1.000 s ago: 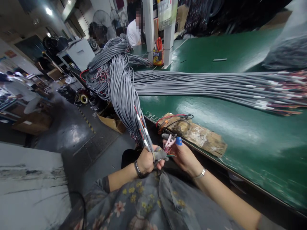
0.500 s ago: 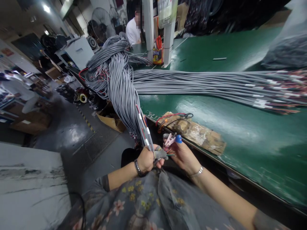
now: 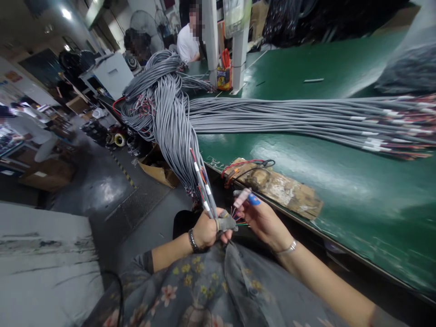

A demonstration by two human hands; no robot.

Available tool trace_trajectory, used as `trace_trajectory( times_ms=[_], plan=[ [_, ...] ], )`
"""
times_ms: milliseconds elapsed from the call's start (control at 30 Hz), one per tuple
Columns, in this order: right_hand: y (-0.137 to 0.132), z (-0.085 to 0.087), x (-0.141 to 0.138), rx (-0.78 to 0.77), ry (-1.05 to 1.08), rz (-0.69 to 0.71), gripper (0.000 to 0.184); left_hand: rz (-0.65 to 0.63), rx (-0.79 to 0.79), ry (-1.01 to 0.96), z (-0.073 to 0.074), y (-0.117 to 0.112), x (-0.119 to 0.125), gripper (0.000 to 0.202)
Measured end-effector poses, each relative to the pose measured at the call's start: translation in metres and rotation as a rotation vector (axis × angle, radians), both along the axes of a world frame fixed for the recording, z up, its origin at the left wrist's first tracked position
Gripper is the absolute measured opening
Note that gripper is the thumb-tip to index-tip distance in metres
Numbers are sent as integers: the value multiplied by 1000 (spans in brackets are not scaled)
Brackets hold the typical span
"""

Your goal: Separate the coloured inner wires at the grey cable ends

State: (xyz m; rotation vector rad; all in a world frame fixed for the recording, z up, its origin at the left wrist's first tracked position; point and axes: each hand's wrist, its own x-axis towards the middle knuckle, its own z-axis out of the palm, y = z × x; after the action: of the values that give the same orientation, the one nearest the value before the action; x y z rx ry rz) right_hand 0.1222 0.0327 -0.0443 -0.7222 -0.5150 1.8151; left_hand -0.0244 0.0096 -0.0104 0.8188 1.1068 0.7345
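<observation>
My left hand (image 3: 207,229) is closed round the ends of a few grey cables (image 3: 204,195) that hang down from a big grey cable bundle (image 3: 170,113). Thin coloured wires (image 3: 238,220) stick out past its grey fingertip cover. My right hand (image 3: 262,218) is closed on a small pink tool (image 3: 242,196), with a blue cover on one fingertip, right beside those wire ends. Both hands are over my lap, just off the edge of the green table (image 3: 340,190).
A worn wooden block (image 3: 275,186) with red and black leads lies at the table edge. Long grey cables (image 3: 306,120) stretch across the table to the right. A pillar (image 3: 240,45), a cup with scissors (image 3: 224,75) and seated people are at the far end. Cardboard boxes (image 3: 158,172) sit on the floor.
My right hand has turned a little and the pink tool's jaws have closed together. The left hand keeps its hold on the cable ends.
</observation>
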Motion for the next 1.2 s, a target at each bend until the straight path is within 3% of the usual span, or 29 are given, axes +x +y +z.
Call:
trace_trajectory(
  times_ms=[233, 667, 933, 1200],
  plan=[
    [-1, 4, 1, 28, -94, 1, 38, 51, -3, -58, -6, 3, 3, 37],
    [0, 3, 0, 15, -100, -32, 37, 20, -15, -9, -11, 9, 8, 40],
    [-1, 8, 1, -35, -19, 49, 45, 34, 10, 8, -6, 2, 4, 38],
    [-2, 6, -1, -35, -68, -35, 39, 98, -11, 2, -6, 0, 4, 39]
  ],
)
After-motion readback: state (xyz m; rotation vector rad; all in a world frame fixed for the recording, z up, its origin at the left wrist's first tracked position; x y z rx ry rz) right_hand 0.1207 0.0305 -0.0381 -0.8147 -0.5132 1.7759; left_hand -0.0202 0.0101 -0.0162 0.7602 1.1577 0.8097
